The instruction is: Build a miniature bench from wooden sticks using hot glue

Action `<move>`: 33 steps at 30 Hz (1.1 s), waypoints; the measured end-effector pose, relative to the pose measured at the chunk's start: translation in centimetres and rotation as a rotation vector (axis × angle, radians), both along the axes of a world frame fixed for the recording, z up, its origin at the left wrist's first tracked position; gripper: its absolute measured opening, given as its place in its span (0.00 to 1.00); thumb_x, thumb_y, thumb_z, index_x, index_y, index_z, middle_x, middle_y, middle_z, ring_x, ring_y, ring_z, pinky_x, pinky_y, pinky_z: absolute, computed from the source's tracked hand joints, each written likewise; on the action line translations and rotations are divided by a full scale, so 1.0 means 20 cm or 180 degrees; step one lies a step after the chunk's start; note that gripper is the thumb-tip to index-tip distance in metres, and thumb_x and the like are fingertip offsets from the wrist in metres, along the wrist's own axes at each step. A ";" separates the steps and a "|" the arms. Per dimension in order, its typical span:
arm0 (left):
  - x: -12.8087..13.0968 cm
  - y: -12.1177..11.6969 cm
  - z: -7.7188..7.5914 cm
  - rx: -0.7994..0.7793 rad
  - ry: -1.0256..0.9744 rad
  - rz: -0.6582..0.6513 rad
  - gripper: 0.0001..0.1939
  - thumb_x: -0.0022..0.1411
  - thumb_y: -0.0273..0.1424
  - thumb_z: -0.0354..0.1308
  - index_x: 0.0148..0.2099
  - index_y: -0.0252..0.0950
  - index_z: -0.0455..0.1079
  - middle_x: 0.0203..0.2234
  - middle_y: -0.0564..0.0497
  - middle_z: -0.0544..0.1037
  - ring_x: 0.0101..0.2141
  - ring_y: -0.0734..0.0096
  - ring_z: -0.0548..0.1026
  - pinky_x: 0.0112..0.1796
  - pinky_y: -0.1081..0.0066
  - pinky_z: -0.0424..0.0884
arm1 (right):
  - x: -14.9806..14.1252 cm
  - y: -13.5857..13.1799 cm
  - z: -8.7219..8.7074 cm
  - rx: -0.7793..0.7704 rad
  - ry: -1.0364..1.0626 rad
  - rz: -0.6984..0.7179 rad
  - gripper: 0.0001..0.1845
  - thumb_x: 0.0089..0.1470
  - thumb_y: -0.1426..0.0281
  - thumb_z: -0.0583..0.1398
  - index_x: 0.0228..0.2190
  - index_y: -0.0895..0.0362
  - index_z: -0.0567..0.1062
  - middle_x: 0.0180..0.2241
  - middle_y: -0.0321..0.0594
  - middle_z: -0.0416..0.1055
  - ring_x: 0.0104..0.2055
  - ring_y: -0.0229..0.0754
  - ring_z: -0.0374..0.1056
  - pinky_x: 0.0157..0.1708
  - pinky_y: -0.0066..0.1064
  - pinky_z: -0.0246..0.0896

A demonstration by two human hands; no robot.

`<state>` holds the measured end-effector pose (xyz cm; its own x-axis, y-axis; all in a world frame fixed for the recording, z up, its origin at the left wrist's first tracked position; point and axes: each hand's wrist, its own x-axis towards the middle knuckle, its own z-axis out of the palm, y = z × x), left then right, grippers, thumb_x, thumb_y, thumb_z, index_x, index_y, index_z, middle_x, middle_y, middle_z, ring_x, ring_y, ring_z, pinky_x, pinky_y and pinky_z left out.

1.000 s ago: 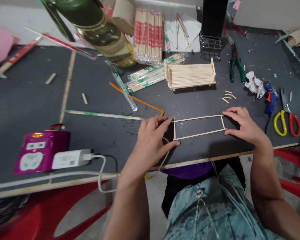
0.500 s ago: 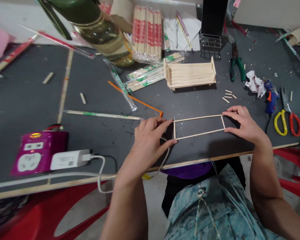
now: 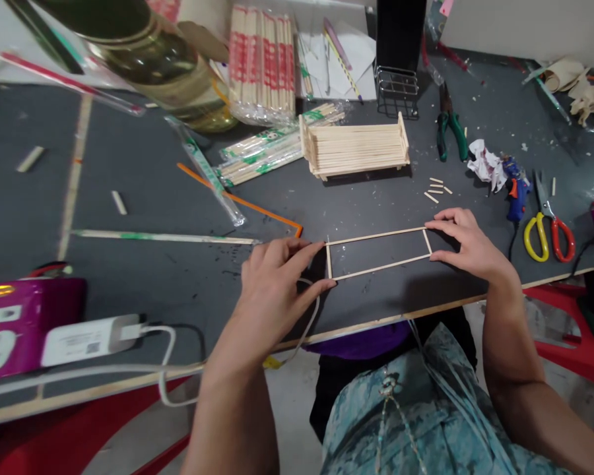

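A thin rectangular frame of wooden sticks lies before me on the dark table. My left hand grips its left end, thumb at the near corner and a finger at the far one. At the right end, my right hand does the same with thumb and fingers on the two corners. Beyond the frame stands a small bench-like model made of sticks. Several short cut stick pieces are scattered between the model and my right hand.
On the right are green-handled pliers, crumpled paper, a blue glue gun and scissors. Packs of chopsticks and a large bottle stand at the back. A purple power socket box with a white charger occupies the left.
The view has shifted to the right, so things on the table appear further left. Both hands keep their hold on the stick frame, which stays in place on the table.
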<state>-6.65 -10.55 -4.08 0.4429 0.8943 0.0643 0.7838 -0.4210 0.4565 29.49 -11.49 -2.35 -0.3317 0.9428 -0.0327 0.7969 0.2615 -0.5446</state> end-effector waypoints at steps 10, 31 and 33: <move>0.00 0.00 0.00 -0.0015 -0.0087 -0.0002 0.24 0.64 0.41 0.61 0.61 0.44 0.71 0.50 0.37 0.73 0.50 0.41 0.71 0.49 0.43 0.69 | 0.00 0.00 0.00 0.0006 0.0019 0.0016 0.30 0.58 0.50 0.64 0.57 0.49 0.74 0.53 0.49 0.66 0.57 0.58 0.61 0.60 0.54 0.60; 0.04 -0.09 0.01 -0.0060 -0.0387 0.0252 0.15 0.66 0.46 0.58 0.42 0.39 0.74 0.38 0.44 0.73 0.43 0.52 0.70 0.46 0.53 0.69 | -0.05 -0.12 -0.01 0.0395 0.0248 -0.0390 0.03 0.59 0.66 0.65 0.36 0.51 0.78 0.42 0.42 0.71 0.48 0.50 0.66 0.50 0.46 0.64; 0.04 -0.09 0.02 -0.0112 -0.0380 0.0231 0.14 0.66 0.45 0.58 0.41 0.40 0.74 0.38 0.44 0.72 0.43 0.51 0.70 0.46 0.52 0.69 | -0.06 -0.11 -0.01 0.0322 0.0175 -0.0400 0.05 0.59 0.64 0.66 0.35 0.51 0.78 0.42 0.43 0.70 0.49 0.51 0.66 0.51 0.48 0.63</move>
